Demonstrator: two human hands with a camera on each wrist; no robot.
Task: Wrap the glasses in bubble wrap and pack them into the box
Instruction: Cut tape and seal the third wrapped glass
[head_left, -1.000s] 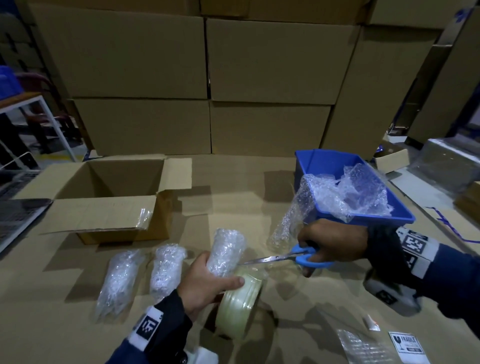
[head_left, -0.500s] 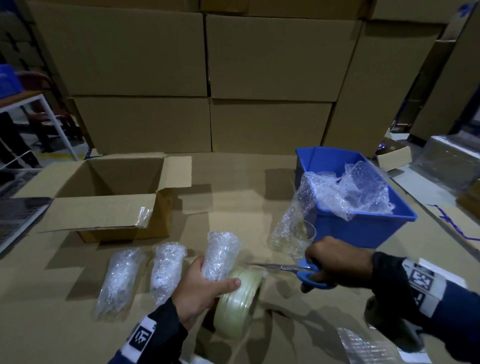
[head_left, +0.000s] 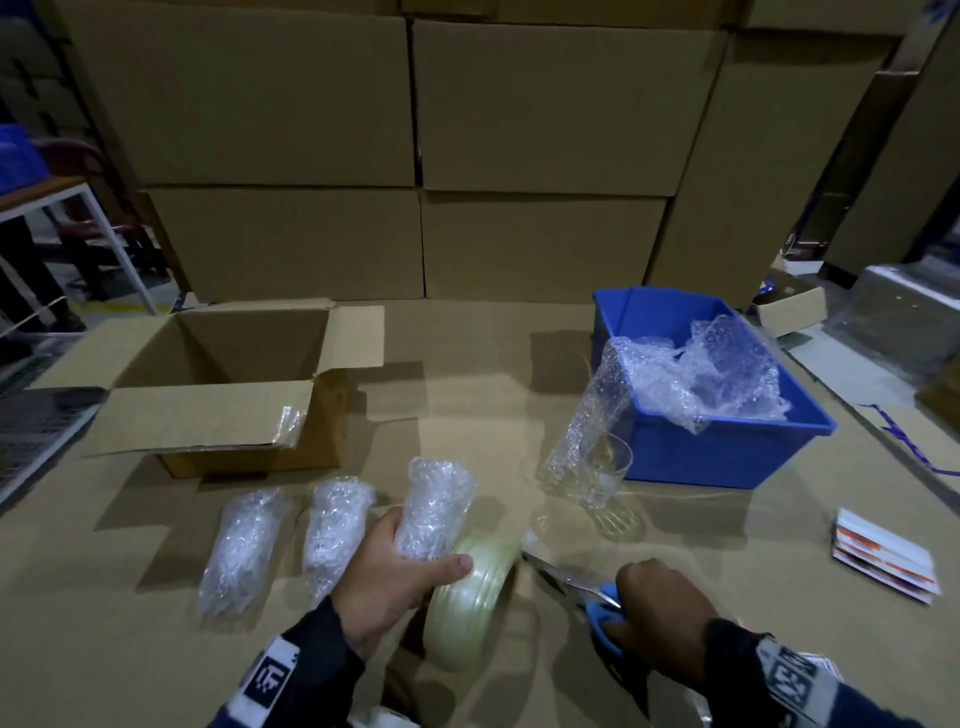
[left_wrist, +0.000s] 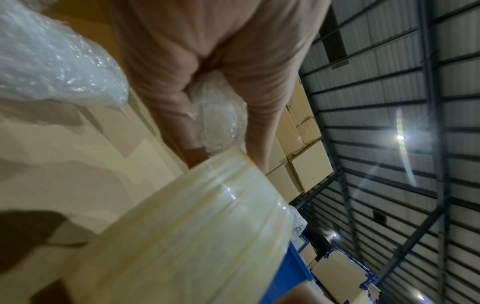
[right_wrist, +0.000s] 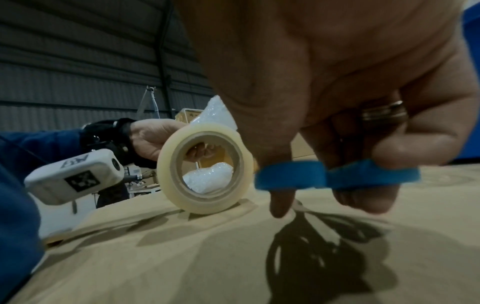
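My left hand (head_left: 423, 545) grips a bubble-wrapped glass (head_left: 436, 506) upright, its thumb lying against a roll of clear tape (head_left: 470, 597) that stands on edge on the table. The left wrist view shows the fingers (left_wrist: 182, 92) curled round that wrapped glass (left_wrist: 218, 115), with the tape roll (left_wrist: 194, 236) just below. My right hand (head_left: 654, 603) holds blue-handled scissors (head_left: 597, 608) low over the table, blades pointing at the tape. Two more wrapped glasses (head_left: 244, 545) (head_left: 332, 530) lie to the left. A bare glass (head_left: 602, 470) stands by the blue bin (head_left: 727, 457). The open cardboard box (head_left: 223, 374) sits at the back left.
Loose bubble wrap (head_left: 717, 374) fills the blue bin and hangs over its left wall. A stack of printed labels (head_left: 883, 561) lies at the right. Large cartons (head_left: 519, 156) form a wall behind the table. A small open carton (head_left: 789, 312) sits behind the bin.
My right hand has come down and toward me with the scissors, uncovering the bare glass. My left hand has sunk slightly with the wrapped glass and the tape roll.
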